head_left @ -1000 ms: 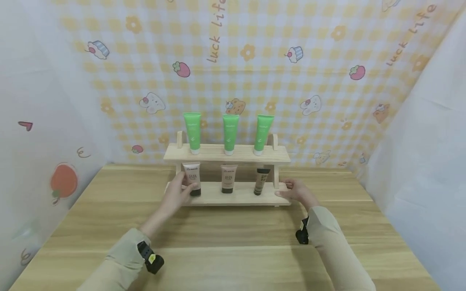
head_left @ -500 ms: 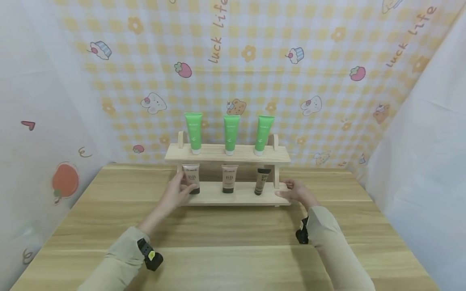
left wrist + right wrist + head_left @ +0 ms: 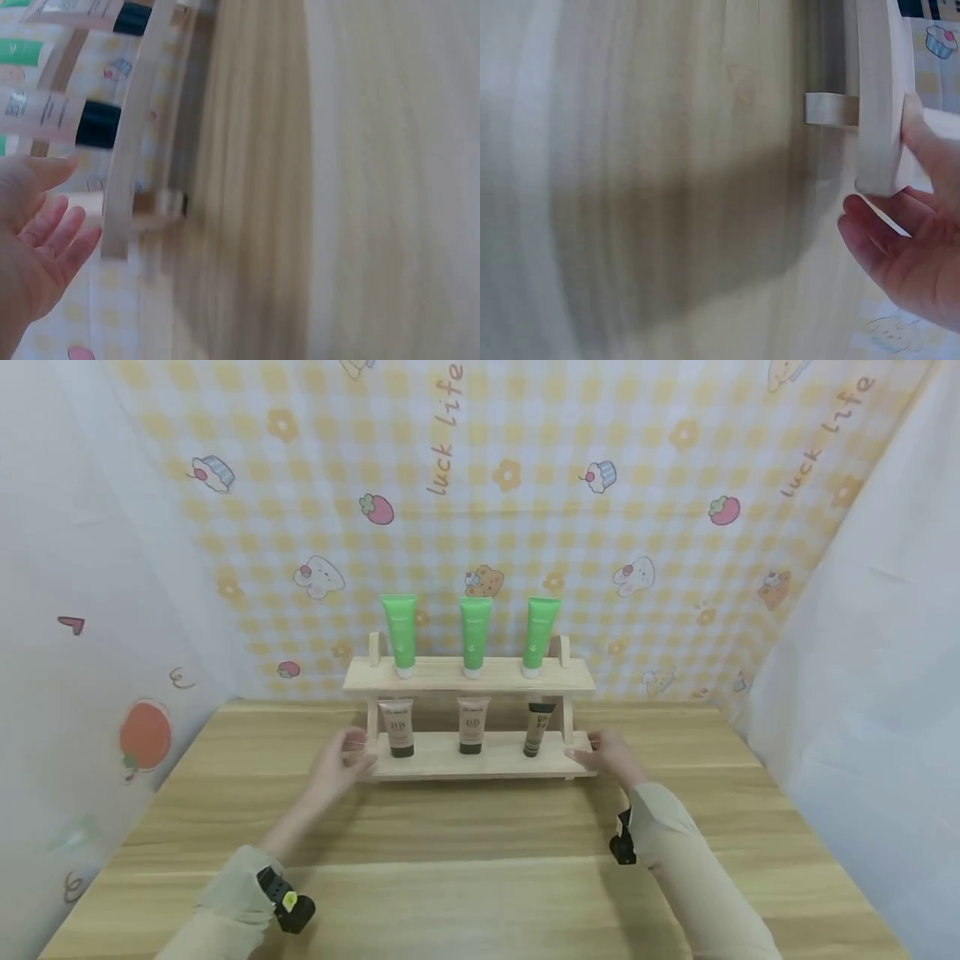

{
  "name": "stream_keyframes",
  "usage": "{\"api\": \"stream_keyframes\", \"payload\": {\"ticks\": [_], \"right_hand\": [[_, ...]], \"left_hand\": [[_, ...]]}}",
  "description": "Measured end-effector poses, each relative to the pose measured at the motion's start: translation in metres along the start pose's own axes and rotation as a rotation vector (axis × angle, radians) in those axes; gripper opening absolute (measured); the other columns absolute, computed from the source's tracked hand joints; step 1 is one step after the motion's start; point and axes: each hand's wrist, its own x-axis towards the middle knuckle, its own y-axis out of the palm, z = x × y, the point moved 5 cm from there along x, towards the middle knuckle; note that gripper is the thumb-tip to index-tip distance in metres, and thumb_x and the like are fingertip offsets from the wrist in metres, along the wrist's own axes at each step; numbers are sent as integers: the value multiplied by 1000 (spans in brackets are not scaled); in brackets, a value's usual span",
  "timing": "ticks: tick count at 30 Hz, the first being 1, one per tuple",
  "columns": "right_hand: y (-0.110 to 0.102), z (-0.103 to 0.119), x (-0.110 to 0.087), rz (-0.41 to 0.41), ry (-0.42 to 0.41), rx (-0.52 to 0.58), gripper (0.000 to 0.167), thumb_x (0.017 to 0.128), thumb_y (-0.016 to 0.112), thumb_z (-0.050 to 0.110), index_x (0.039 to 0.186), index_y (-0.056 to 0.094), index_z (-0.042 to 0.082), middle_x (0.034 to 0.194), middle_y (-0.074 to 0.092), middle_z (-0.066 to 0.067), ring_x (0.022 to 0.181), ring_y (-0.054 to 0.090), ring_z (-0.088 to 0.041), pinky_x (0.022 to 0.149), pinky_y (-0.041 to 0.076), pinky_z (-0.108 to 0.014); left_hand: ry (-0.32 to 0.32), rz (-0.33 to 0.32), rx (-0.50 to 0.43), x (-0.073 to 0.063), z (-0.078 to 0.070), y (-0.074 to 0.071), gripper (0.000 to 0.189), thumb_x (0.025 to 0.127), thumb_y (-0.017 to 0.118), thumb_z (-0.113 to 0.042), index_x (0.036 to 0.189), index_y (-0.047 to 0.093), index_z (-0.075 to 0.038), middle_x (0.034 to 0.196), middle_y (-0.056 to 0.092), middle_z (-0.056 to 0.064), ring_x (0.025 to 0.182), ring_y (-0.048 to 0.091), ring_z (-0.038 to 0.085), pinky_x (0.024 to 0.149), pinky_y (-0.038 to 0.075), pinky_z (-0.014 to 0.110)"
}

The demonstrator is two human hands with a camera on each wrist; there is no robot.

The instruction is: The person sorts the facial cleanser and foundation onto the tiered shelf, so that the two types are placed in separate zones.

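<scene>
A two-tier wooden rack [image 3: 495, 765] stands toward the back of the table. On its lower board, two pinkish BB cream tubes, a left one [image 3: 398, 727] and a middle one [image 3: 472, 725], stand on black caps beside a smaller dark-topped brown tube [image 3: 537, 730]. My left hand [image 3: 330, 768] is at the board's left end, fingers loosely bent and parted from the thumb, holding nothing; the left wrist view shows it just beside the nearest BB cream tube [image 3: 45, 116]. My right hand [image 3: 613, 757] grips the board's right end, thumb [image 3: 919, 135] on top and fingers around the end.
Three green tubes, left [image 3: 401, 635], middle [image 3: 475, 637] and right [image 3: 540, 635], stand on white caps on the upper board [image 3: 438, 673]. Behind the rack hangs a yellow checked cloth [image 3: 525, 543]. White sheets [image 3: 862, 643] close off both sides of the wooden table [image 3: 480, 893].
My left hand has let go of the left BB cream tube and moved left to the board's end. The tube stands alone, slightly farther back. My right hand keeps its grip.
</scene>
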Motion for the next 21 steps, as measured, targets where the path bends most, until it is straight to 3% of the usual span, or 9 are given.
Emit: {"api": "stream_keyframes", "payload": {"ticks": [2, 6, 9, 14, 17, 21], "right_hand": [[4, -1, 0, 15, -37, -27, 65, 91, 52, 39, 133, 37, -8, 129, 46, -32, 116, 47, -43, 98, 42, -51], [12, -12, -3, 51, -193, -35, 71, 93, 46, 43, 136, 29, -11, 134, 39, -34, 122, 40, -47, 103, 35, -55], [8, -30, -8, -32, -303, -101, 86, 87, 52, 49, 138, 20, -12, 140, 27, -34, 129, 27, -49, 107, 25, -60], [-9, -57, -16, -271, -417, -477, 106, 75, 61, 59, 141, 14, -9, 147, 17, -30, 134, 15, -48, 111, 15, -59], [-12, -64, -18, -286, -466, -572, 110, 72, 62, 60, 142, 12, -8, 147, 13, -31, 135, 13, -48, 112, 12, -58], [-13, -67, -19, -265, -471, -586, 114, 71, 62, 62, 143, 6, -7, 147, 8, -32, 135, 11, -48, 112, 10, -58]], "left_hand": [[20, -4, 55, -6, 5, -9, 42, 89, 56, -8, 124, 40, 10, 120, 48, 30, 110, 49, 42, 95, 46, 50], [74, 41, 153, -20, 16, -22, 35, 92, 49, -6, 120, 42, 15, 119, 46, 34, 111, 46, 46, 92, 46, 54], [84, 83, 246, -26, 24, -28, 37, 92, 49, -8, 119, 42, 16, 120, 42, 37, 110, 44, 51, 90, 45, 58], [159, 105, 539, -22, 34, -31, 54, 86, 61, -22, 120, 43, 16, 122, 42, 39, 112, 42, 54, 94, 38, 63], [161, 129, 667, -20, 40, -27, 74, 84, 62, -39, 129, 37, 13, 134, 34, 36, 122, 32, 54, 99, 26, 68], [116, 149, 700, -16, 44, -22, 91, 81, 58, -55, 139, 24, 6, 145, 19, 31, 131, 17, 53, 101, 10, 73]]}}
